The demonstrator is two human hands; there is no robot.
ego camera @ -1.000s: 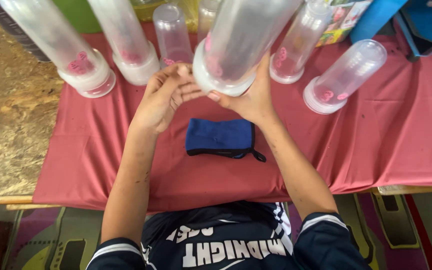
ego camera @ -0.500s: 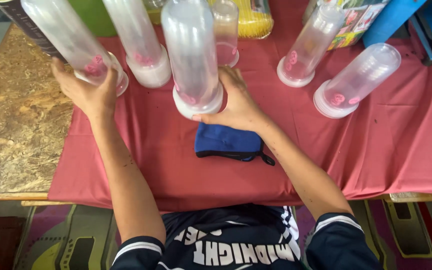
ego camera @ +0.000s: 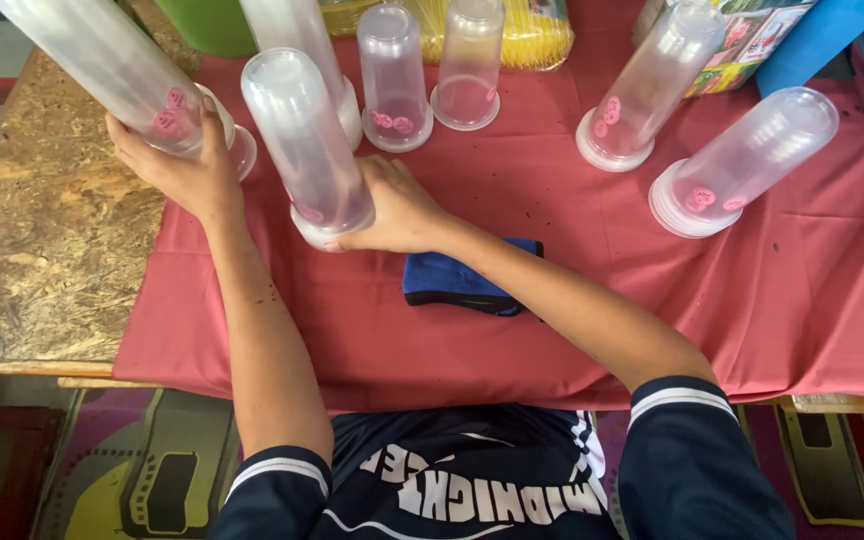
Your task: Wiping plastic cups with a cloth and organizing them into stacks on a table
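Since half a second ago my right hand [ego camera: 397, 208] has slid the tall clear plastic cylinder [ego camera: 307, 145] leftward across the red cloth [ego camera: 552, 330], and it now stands closer to the one at the far left. That hand is wrapped around its base rim, fingers closed on it, probably to keep so tall a tube from tipping. My left hand [ego camera: 184, 170] cups the base of the leaning cylinder [ego camera: 117, 70], which tilts away from me at the cloth's left edge, where the bare chipboard worktop [ego camera: 32, 230] begins. A folded blue cloth [ego camera: 462, 280] lies just beside my right wrist. More cylinders [ego camera: 742, 160] stand and lean to the right, well apart, with open red cloth along the near edge.
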